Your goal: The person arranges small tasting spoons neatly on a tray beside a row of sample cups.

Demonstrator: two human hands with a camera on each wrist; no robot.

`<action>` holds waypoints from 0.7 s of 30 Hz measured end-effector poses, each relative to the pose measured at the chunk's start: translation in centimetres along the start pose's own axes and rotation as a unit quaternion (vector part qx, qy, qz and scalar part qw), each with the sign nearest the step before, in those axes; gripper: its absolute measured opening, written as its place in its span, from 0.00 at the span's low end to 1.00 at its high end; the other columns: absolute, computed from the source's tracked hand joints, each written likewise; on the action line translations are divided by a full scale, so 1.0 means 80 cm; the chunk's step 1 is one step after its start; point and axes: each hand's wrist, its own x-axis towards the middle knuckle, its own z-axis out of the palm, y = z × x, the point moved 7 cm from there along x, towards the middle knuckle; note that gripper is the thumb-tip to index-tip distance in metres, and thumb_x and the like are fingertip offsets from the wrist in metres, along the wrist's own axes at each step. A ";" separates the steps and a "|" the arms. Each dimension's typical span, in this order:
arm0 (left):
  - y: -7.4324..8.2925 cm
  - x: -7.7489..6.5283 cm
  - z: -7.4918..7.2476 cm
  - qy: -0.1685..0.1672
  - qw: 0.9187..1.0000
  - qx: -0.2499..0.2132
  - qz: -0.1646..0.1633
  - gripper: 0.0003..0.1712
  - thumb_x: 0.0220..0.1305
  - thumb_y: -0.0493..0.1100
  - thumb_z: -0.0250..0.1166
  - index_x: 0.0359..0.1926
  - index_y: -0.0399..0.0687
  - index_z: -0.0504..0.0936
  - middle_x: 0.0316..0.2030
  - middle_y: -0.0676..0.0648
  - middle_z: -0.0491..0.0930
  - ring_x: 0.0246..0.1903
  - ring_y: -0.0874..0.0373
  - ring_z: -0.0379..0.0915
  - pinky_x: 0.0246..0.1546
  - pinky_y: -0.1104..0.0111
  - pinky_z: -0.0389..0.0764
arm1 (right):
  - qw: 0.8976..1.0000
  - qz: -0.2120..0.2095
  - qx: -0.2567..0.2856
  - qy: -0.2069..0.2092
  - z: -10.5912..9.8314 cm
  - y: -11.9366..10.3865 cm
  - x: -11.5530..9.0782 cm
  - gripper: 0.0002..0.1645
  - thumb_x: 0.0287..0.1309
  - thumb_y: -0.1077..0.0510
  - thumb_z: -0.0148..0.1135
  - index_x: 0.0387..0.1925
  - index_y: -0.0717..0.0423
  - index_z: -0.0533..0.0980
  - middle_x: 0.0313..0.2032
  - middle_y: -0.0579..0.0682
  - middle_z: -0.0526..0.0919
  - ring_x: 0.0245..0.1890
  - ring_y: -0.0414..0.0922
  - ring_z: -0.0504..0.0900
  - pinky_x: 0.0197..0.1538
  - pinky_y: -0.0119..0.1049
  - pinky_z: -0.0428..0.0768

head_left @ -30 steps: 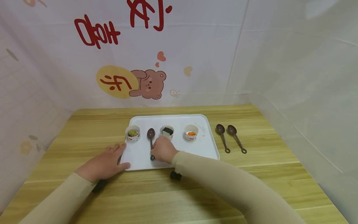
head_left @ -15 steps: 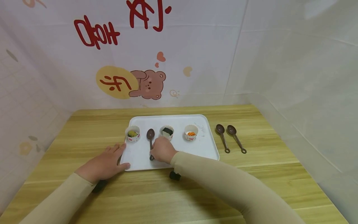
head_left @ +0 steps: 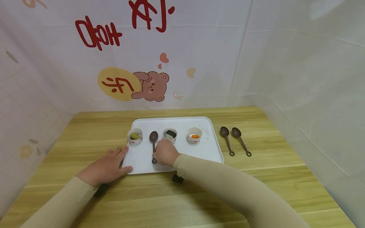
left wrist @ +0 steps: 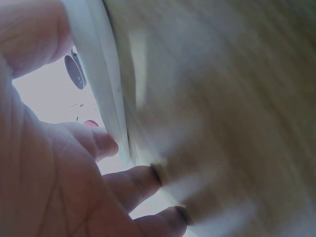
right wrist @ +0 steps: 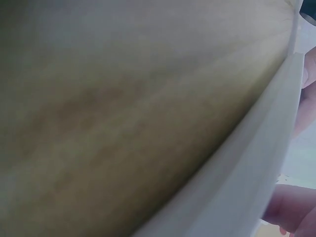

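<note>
My right hand [head_left: 165, 152] pinches the handle of a brown plastic spoon [head_left: 153, 136] lying on the white tray [head_left: 139, 165]. The spoon's bowl points to the back, between the left and middle paper cups; my fingers cover part of the handle. Its round handle end shows near the tray's front edge. In the right wrist view, fingertips [right wrist: 291, 210] appear over the tray's rim. My left hand [head_left: 109, 166] rests at the tray's front left corner, fingers extended along the left edge and thumb over the front edge. The left wrist view shows those fingertips [left wrist: 148, 180] past the rim.
On the tray stand a left cup [head_left: 135, 136] with yellow-green food, a middle cup [head_left: 170, 134] with a black-and-white piece, and a right cup [head_left: 195, 135] with orange bits. Two more brown spoons, one nearer [head_left: 225, 131] and one farther right [head_left: 236, 132], lie beside the tray.
The spoon's handle end and my right hand have shifted very slightly to the left. My left hand, the tray and the cups stay in place.
</note>
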 end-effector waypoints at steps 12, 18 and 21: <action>0.001 -0.001 0.000 -0.003 1.000 -0.004 -0.004 0.56 0.71 0.67 0.64 0.80 0.30 0.57 0.75 0.19 0.57 0.72 0.13 0.51 0.66 0.28 0.66 | 1.000 -0.002 -0.021 -0.006 0.002 0.001 0.003 0.14 0.68 0.54 0.69 0.27 0.56 0.86 0.24 0.45 0.80 0.26 0.40 0.72 0.27 0.29 0.67; 0.000 0.001 0.001 -0.004 1.000 -0.003 -0.006 0.55 0.71 0.66 0.64 0.80 0.30 0.57 0.75 0.19 0.57 0.72 0.13 0.51 0.66 0.28 0.66 | 1.000 0.000 -0.028 -0.003 0.001 0.000 0.002 0.13 0.68 0.53 0.69 0.28 0.55 0.86 0.25 0.45 0.80 0.27 0.40 0.72 0.28 0.29 0.68; -0.001 0.000 0.001 -0.004 1.000 -0.001 -0.007 0.56 0.71 0.67 0.64 0.80 0.30 0.57 0.75 0.19 0.57 0.72 0.12 0.51 0.66 0.28 0.66 | 1.000 0.002 -0.029 -0.006 0.001 -0.001 0.002 0.14 0.68 0.53 0.69 0.28 0.55 0.86 0.25 0.46 0.80 0.27 0.40 0.73 0.28 0.29 0.68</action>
